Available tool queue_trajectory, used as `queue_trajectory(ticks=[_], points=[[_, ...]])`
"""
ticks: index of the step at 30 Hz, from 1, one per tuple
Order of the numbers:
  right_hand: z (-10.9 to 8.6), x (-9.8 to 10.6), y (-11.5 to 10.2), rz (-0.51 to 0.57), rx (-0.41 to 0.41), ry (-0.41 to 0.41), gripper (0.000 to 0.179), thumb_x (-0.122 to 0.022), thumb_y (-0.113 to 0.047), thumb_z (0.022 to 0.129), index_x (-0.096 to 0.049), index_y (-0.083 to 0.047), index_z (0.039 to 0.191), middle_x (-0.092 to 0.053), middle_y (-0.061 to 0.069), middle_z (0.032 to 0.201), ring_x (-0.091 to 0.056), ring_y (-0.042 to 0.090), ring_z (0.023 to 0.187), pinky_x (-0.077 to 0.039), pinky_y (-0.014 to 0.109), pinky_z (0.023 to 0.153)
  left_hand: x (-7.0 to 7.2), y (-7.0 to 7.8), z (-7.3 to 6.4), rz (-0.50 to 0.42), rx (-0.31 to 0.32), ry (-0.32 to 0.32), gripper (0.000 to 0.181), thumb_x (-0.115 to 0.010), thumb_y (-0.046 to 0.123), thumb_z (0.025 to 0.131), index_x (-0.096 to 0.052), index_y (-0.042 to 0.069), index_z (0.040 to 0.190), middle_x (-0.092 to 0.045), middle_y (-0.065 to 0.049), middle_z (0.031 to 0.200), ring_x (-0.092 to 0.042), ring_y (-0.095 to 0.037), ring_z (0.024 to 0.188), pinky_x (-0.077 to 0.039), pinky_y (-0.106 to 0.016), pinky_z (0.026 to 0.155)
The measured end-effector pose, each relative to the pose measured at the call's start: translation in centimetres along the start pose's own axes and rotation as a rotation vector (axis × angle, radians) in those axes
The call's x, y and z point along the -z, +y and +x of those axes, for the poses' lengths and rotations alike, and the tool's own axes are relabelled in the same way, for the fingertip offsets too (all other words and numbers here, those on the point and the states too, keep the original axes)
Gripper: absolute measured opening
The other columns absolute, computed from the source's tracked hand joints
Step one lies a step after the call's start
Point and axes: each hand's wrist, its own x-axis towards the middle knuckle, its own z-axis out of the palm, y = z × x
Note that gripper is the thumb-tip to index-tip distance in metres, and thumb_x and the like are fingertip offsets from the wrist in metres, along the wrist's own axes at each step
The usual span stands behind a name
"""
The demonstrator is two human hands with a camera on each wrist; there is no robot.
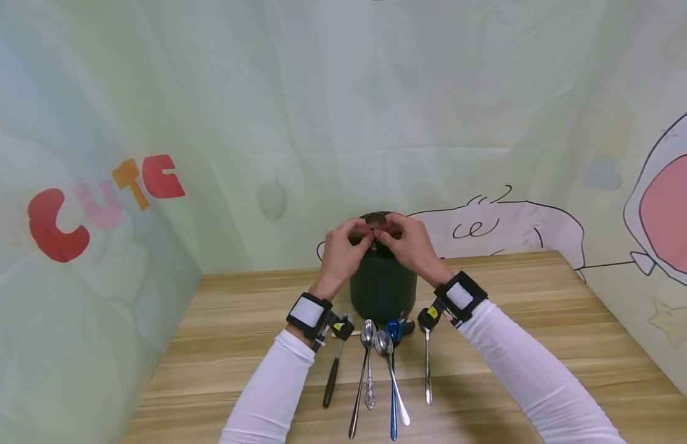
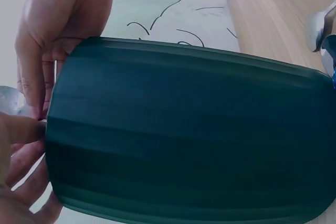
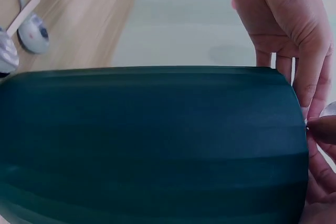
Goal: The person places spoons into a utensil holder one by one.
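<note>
A dark green ribbed container (image 1: 383,287) stands upright on the table, its rim partly hidden by the hands. Over its rim, my left hand (image 1: 341,251) and right hand (image 1: 412,245) meet, thumbs and fingertips pinching a metal spoon between them. The spoon's round bowl (image 1: 375,218) shows above the fingers; its handle is mostly hidden behind the hands and rim. In the left wrist view, the container wall (image 2: 189,129) fills most of the picture, with the spoon bowl (image 2: 12,101) at the left edge. Fingertips of both hands sit right at the rim in the right wrist view.
In front of the container lie several spoons: a black-handled one (image 1: 331,382), crossed silver ones (image 1: 385,343), a blue one (image 1: 394,370) and a separate silver one (image 1: 428,370) on the right. A printed cloth (image 1: 321,123) hangs behind the wooden table (image 1: 243,345).
</note>
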Motion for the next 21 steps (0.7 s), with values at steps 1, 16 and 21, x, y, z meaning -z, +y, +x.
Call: queue_trajectory(ticks=[1, 16, 21], points=[[-0.02, -0.01, 0.0, -0.009, 0.002, -0.002, 0.006, -0.062, -0.015, 0.089, -0.062, -0.014, 0.095, -0.065, -0.001, 0.087, -0.059, 0.009, 0.08, -0.052, 0.035, 0.073, -0.01, -0.05, -0.01, 0.005, 0.001, -0.003, 0.015, -0.066, 0.012, 0.085, -0.063, 0.013, 0.1, -0.066, 0.002, 0.091, -0.057, -0.006, 0.085, -0.049, -0.035, 0.078], [0.1, 0.02, -0.13, -0.197, 0.004, -0.077, 0.008, -0.065, -0.014, 0.086, -0.065, -0.011, 0.092, -0.066, 0.001, 0.083, -0.058, 0.012, 0.072, -0.049, 0.036, 0.065, -0.19, -0.39, -0.06, 0.115, -0.009, -0.049, 0.013, -0.067, 0.008, 0.083, -0.063, 0.012, 0.095, -0.066, 0.001, 0.084, -0.058, -0.01, 0.083, -0.048, -0.038, 0.079], [-0.08, -0.09, 0.05, -0.195, 0.017, -0.072, 0.014, -0.065, -0.011, 0.085, -0.062, -0.01, 0.099, -0.065, 0.001, 0.083, -0.059, 0.011, 0.073, -0.051, 0.035, 0.065, -0.28, -0.38, -0.08, 0.117, 0.006, -0.051, 0.014, -0.067, 0.008, 0.082, -0.064, 0.013, 0.094, -0.065, 0.002, 0.082, -0.058, -0.01, 0.082, -0.048, -0.037, 0.076]])
